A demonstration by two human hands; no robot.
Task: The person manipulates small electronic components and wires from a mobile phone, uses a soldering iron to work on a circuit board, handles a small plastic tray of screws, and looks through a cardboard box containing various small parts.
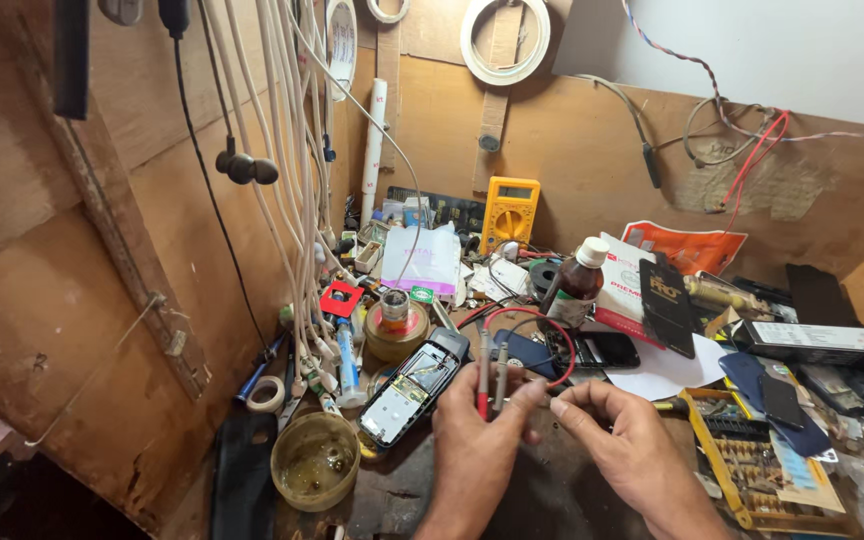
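Two probes [492,375], red and grey, gripped in left hand [477,440] above bench [552,490]. Right hand [617,430] fingers pinched on lead near left thumb. Opened phone [414,385] just left. Risk: leads snagged on clutter, bottle [574,283] toppled.

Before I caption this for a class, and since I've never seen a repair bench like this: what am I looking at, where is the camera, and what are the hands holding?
The one picture comes from a camera worn on a person's head, looking down at their own bare hands over a cluttered wooden workbench. The left hand grips two thin test probes, one red, one grey, upright; their red and black leads loop behind. The right hand pinches something too small to make out. Beside the left hand lies an opened mobile phone. Farther back stand a yellow multimeter and a brown bottle; a screwdriver bit set lies at right.
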